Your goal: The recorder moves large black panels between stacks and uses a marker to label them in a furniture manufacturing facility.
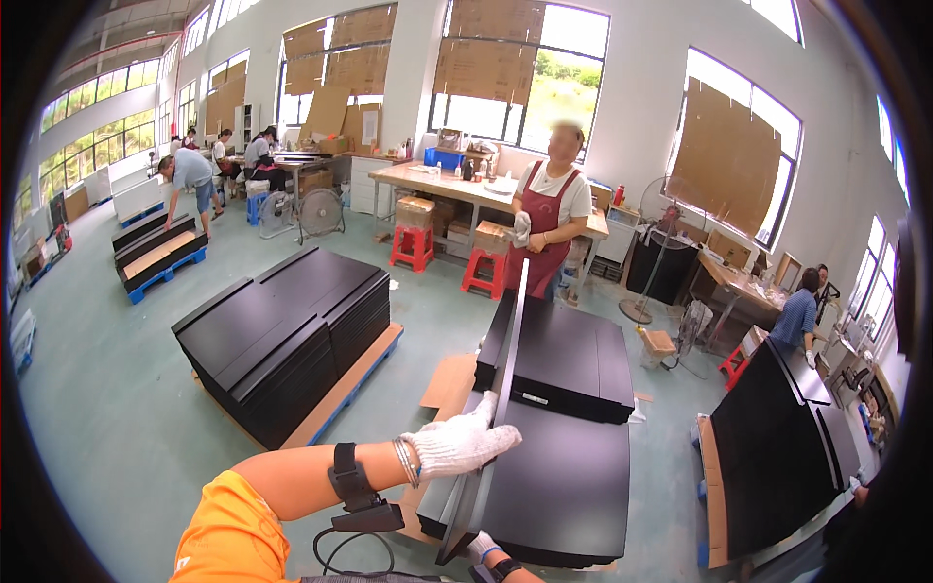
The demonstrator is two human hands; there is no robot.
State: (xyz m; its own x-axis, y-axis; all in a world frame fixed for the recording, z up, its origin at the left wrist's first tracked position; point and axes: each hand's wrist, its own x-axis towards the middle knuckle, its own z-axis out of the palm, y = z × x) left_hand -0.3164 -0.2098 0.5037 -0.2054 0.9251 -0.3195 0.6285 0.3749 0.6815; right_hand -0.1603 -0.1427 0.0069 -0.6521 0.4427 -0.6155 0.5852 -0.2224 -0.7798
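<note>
A long black panel (474, 505) is tilted up on its edge, running away from me above a stack of flat black panels (559, 476). My left hand (466, 442), in a white knitted glove, is closed over the panel's upper edge around its middle. At the near end, my gloved right hand (482, 547) grips the panel low down, its fingers partly hidden. Behind the stack, a person in a dark red apron (547, 219) faces me, hands together with a white glove or cloth.
Another black panel stack (262, 330) sits on a cardboard-topped pallet at left; a third stack (777, 447) stands at right. Cardboard (450, 381) juts out beside the near stack. Behind are a workbench (437, 183), red stools (412, 248) and a standing fan (664, 233). Other people work farther off.
</note>
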